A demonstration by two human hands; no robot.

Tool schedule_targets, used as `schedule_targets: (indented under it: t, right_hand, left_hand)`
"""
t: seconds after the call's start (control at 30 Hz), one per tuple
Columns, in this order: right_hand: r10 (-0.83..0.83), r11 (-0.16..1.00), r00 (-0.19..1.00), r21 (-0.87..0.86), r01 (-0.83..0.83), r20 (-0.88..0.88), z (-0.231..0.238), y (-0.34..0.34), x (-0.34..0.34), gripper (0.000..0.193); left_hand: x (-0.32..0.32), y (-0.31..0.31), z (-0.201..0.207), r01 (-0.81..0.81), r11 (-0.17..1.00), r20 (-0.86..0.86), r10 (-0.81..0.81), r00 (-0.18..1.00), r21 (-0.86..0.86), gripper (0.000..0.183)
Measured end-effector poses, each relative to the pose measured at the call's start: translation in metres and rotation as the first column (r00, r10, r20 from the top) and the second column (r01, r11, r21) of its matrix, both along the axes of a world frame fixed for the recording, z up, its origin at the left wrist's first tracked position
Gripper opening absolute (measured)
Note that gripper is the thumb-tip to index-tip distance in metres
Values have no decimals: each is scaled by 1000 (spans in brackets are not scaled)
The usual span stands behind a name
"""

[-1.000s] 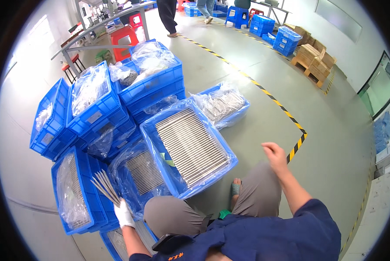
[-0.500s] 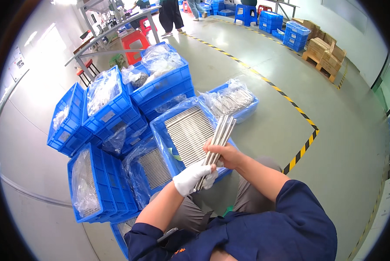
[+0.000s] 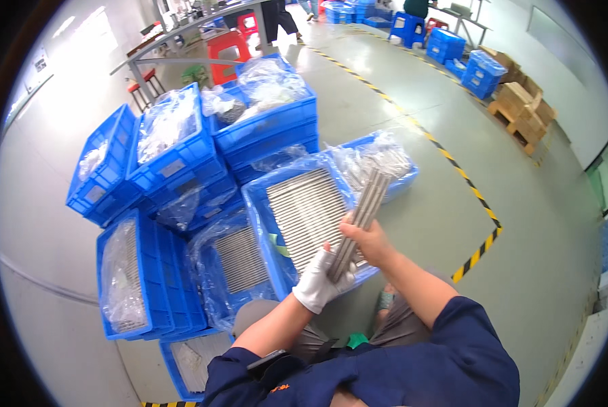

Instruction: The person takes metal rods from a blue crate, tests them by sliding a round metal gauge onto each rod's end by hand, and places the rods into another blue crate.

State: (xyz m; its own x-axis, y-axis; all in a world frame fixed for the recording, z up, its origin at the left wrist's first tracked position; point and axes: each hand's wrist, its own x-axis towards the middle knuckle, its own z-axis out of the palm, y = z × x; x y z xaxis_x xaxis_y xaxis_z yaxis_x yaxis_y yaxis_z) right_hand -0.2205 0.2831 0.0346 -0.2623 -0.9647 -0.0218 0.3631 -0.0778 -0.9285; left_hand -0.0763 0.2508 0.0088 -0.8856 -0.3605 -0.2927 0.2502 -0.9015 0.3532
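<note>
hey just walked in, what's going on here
A bundle of slender metal rods is held in both hands: the gloved left hand grips its near end, and the bare right hand grips it farther up. The bundle is tilted, in front of an open, plastic-lined blue crate, where similar rods lie side by side. More blue crates are stacked to the left, some with clear plastic on top.
</note>
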Motion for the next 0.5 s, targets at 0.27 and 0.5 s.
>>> schedule_targets:
  t: [0.27, 0.5]
  right_hand:
    - [73, 980, 974, 164, -109, 215, -20, -15, -4, 27]
    - [-152, 910, 975, 408, 75, 159, -77, -30, -54, 38]
  left_hand:
    - [-3, -11, 17, 292, 900, 323, -184, 928, -325, 22]
    - [8, -30, -13, 174, 830, 499, 140, 855, -531, 30]
